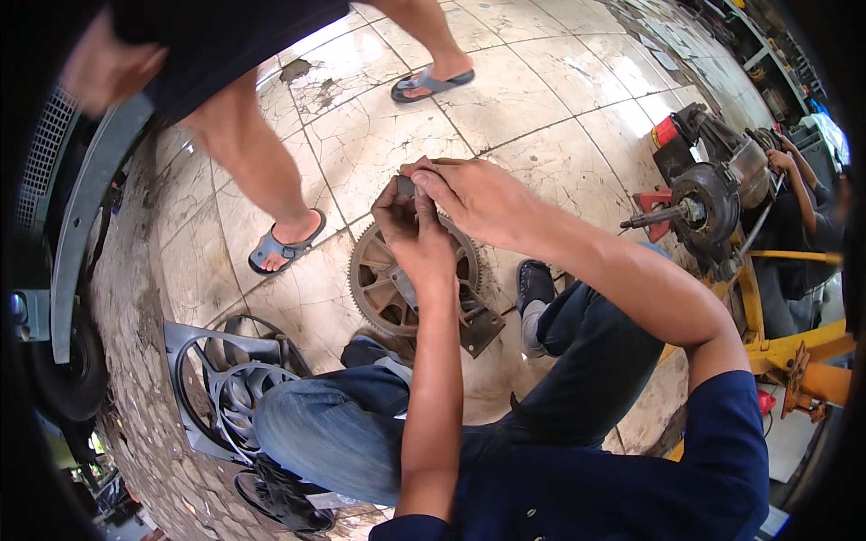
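Observation:
Held up in front of me, my left hand (417, 233) has its dark-smudged fingers closed around a small grey block-like piece (406, 186). My right hand (478, 197) meets it from the right, pinching a small reddish-brown folded piece (419, 165) that looks like sandpaper against the top of the block. Fingers cover much of both pieces. Below my hands a toothed flywheel-like metal wheel (368, 287) lies on the floor between my feet. A dark metal plate (483, 332) with a bracket sits at its lower right edge, partly behind my left forearm.
Another person in sandals (287, 242) stands close by at the upper left. Fan shrouds (194, 397) lie at my left, beside rough stone paving. To the right, a gearbox-like assembly (708, 212) with a protruding shaft stands near a yellow frame (753, 307); someone else works behind it.

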Action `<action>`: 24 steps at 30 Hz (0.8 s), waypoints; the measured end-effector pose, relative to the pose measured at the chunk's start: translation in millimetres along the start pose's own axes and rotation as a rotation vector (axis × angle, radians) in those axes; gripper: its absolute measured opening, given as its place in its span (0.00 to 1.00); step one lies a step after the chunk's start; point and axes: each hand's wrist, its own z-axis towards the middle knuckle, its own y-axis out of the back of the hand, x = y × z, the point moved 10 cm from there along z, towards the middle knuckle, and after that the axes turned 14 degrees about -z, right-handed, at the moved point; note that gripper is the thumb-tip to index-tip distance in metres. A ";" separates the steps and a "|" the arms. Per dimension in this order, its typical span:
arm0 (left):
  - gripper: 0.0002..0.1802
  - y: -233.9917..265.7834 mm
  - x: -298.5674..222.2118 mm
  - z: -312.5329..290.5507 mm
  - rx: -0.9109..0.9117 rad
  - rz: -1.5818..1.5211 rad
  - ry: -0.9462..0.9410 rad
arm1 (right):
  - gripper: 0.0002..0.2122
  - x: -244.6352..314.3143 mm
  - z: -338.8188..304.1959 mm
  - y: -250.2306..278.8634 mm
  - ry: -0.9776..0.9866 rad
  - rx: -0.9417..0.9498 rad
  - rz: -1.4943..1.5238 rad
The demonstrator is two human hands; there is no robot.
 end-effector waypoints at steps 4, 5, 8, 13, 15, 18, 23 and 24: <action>0.18 -11.1 -9.1 -0.4 0.046 0.140 -0.023 | 0.19 -3.3 10.2 5.2 0.018 0.013 0.037; 0.18 -10.2 -16.4 3.1 0.023 0.125 -0.039 | 0.19 -2.9 15.0 3.9 0.017 0.031 0.065; 0.18 1.4 -23.8 8.8 -0.043 0.114 -0.019 | 0.19 11.0 10.3 0.0 0.132 -0.038 0.074; 0.18 -5.3 -26.0 1.5 0.044 0.237 -0.051 | 0.20 12.3 27.6 -4.1 0.073 0.027 0.052; 0.18 4.0 -36.0 5.9 -0.023 0.144 -0.079 | 0.20 23.6 22.1 -8.5 0.119 0.001 0.060; 0.18 9.9 -35.3 12.9 -0.011 0.124 -0.093 | 0.20 28.2 29.2 -12.5 0.144 -0.004 0.089; 0.21 11.4 -56.4 13.1 0.017 0.263 -0.190 | 0.21 46.2 31.4 -9.3 0.135 0.025 0.184; 0.21 12.0 -62.9 13.6 -0.002 0.237 -0.182 | 0.21 51.7 30.2 -7.1 0.182 -0.023 0.174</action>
